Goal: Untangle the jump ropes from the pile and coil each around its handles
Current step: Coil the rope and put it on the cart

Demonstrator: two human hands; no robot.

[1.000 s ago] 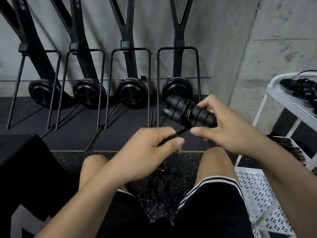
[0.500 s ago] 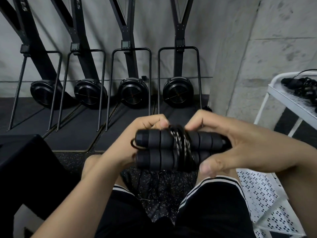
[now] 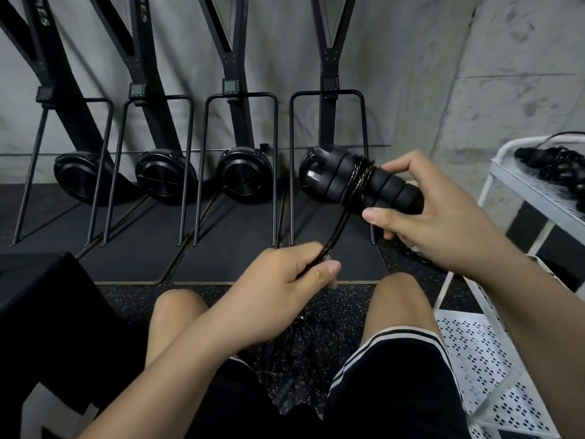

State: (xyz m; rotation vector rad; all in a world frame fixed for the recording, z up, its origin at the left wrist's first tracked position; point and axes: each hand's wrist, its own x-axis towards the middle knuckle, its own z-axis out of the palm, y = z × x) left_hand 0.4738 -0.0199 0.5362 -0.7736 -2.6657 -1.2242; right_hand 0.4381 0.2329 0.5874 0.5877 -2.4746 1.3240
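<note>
right hand grips ribbed foam handles (glossy cord wound round); left hand fingers pinch cord.

The black speckled floor carries a loose pile of ropes between the knees, and the top shelf of the white cart carries coiled jump ropes.

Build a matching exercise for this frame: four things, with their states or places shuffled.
Things:
1. left hand
2. right hand
3. rope coil
4. white cart

States or places:
A. grips the handles
B. stands at the person's right
C. pinches the loose rope
D. wound round the middle of the handles

Pairs: 1-C, 2-A, 3-D, 4-B
</note>
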